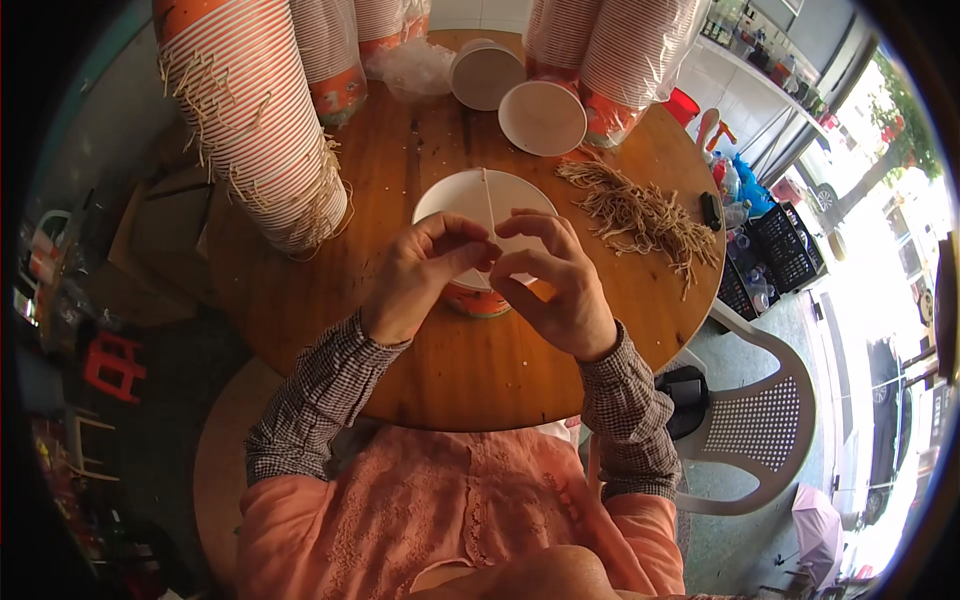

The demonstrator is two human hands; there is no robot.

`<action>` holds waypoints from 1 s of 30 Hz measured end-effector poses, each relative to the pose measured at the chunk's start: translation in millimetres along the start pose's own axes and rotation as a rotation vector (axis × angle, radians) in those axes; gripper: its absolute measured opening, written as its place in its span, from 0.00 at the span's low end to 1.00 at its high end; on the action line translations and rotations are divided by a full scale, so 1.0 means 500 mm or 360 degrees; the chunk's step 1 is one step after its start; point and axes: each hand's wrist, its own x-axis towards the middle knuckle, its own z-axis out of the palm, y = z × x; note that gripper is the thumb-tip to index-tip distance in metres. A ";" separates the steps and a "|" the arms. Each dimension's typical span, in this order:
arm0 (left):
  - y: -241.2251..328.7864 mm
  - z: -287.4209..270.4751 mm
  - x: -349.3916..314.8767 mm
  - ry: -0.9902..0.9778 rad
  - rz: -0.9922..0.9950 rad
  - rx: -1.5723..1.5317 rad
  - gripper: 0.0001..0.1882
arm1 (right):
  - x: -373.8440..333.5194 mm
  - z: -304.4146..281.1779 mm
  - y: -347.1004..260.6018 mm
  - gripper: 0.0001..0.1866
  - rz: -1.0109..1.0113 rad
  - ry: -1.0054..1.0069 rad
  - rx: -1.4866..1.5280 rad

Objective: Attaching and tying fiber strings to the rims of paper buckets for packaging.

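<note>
A paper bucket [452, 197], white inside with an orange printed outside, stands on the table right in front of me. A thin pale string [489, 195] runs from its far rim across the mouth to my fingertips. My left hand [425, 265] pinches the string between thumb and forefinger above the near rim. Facing it, my right hand [560, 285] has its fingers curled, with the tips closed at the same string. The fingertips of both hands almost meet and hide the string's end. To the right lies a loose bundle of tan strings [640, 205].
A tall stack of paper buckets [255, 120], draped with strings, leans at the left. Two single buckets [542, 118] lie tipped behind, beside plastic-wrapped stacks [640, 60]. The round wooden table [450, 385] ends near my body. A plastic chair [765, 425] stands at the right.
</note>
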 end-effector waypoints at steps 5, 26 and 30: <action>-0.010 0.024 -0.011 -0.0174 0.0228 0.0547 0.08 | 0.011 0.008 0.026 0.07 0.0157 0.0225 0.0121; 0.000 0.008 -0.011 -0.0082 0.0043 0.0331 0.05 | -0.016 -0.007 0.016 0.10 0.0746 -0.0212 0.0527; -0.001 0.009 -0.011 -0.0100 0.0022 0.0409 0.05 | -0.014 -0.008 0.015 0.10 0.0688 -0.0164 0.0525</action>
